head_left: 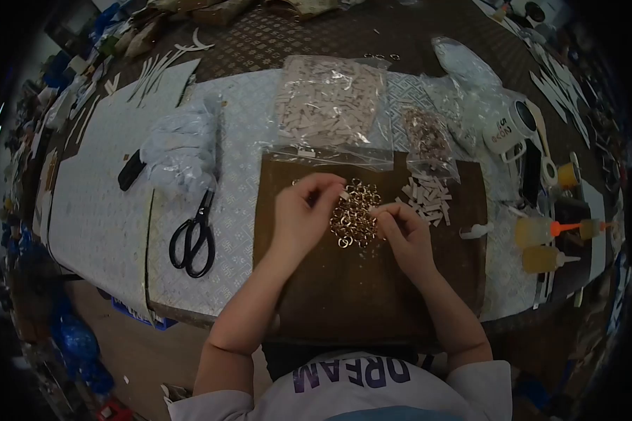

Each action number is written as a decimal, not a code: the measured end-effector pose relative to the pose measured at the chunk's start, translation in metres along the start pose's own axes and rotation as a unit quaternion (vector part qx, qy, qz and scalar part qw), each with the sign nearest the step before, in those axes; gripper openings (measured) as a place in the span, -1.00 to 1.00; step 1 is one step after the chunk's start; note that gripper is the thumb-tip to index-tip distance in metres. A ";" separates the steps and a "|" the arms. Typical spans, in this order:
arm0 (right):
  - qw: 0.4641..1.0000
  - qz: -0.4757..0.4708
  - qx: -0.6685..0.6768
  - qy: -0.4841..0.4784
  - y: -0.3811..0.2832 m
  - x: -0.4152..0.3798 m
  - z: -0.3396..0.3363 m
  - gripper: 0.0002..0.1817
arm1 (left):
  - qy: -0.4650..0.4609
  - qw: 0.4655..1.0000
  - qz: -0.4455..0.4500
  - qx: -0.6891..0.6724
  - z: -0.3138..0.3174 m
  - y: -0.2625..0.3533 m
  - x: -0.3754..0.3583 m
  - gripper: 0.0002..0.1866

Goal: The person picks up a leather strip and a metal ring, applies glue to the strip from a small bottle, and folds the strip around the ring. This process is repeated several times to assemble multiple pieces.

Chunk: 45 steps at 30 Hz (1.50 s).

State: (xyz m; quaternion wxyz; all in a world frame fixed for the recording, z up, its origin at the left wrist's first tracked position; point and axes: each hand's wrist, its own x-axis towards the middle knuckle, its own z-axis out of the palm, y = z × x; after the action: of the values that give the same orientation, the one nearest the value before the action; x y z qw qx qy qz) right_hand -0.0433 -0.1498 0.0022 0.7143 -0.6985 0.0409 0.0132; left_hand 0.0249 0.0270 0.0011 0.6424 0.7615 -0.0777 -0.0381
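Observation:
My left hand (303,214) is closed in a pinch at the left edge of a pile of gold-coloured metal rings (356,219). A small pale strip (344,195) shows at its fingertips. On the pile's right side, my right hand (406,237) pinches thumb against fingers; whatever is between them is too small to make out. The rings lie loose on a brown board (330,295). Several short pale strips (427,199) are heaped on the board, just beyond my right hand.
Behind the board lies a clear bag of pale strips (330,102), beside a smaller bag of brownish pieces (428,137). Black-handled scissors (192,245) and a bag of white material (182,144) are at left. Glue bottles (539,259) and a white mug (504,130) stand at right.

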 end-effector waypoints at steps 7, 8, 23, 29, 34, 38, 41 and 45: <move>0.993 -0.071 0.068 0.071 -0.002 0.008 -0.012 -0.81 | 0.072 0.914 0.142 0.373 -0.023 -0.015 0.019 -0.84; 0.993 -0.051 0.081 0.072 -0.002 0.008 -0.012 -0.81 | 0.071 0.910 0.160 0.375 -0.020 -0.016 0.018 -0.82; 0.994 0.019 0.077 0.072 0.004 0.009 -0.012 -0.84 | -0.027 0.887 0.273 0.370 0.011 -0.012 0.009 -0.74; 0.994 0.050 0.063 0.069 0.002 0.009 -0.012 -0.83 | -0.041 0.892 0.271 0.359 0.010 -0.013 0.007 -0.79; 0.994 0.023 0.068 0.083 0.009 0.010 -0.014 -0.84 | -0.041 0.901 0.255 0.348 0.015 -0.003 0.001 -0.82; 0.995 -0.010 0.045 0.083 0.009 0.010 -0.016 -0.86 | -0.059 0.931 0.200 0.301 0.018 -0.008 -0.005 -0.82; 0.996 -0.017 0.065 0.063 0.018 0.012 -0.015 -0.86 | -0.049 0.942 0.178 0.281 0.019 -0.007 -0.005 -0.84; 0.994 -0.005 0.096 0.050 0.019 0.012 -0.014 -0.86 | -0.049 0.976 0.110 0.180 0.019 -0.004 -0.004 -0.85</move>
State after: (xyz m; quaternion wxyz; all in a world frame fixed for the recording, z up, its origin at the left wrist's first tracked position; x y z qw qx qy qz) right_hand -0.0337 -0.1642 -0.0178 0.7749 -0.6270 0.0738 -0.0295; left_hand 0.0184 0.0098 -0.0061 0.4901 0.8489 -0.1975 0.0104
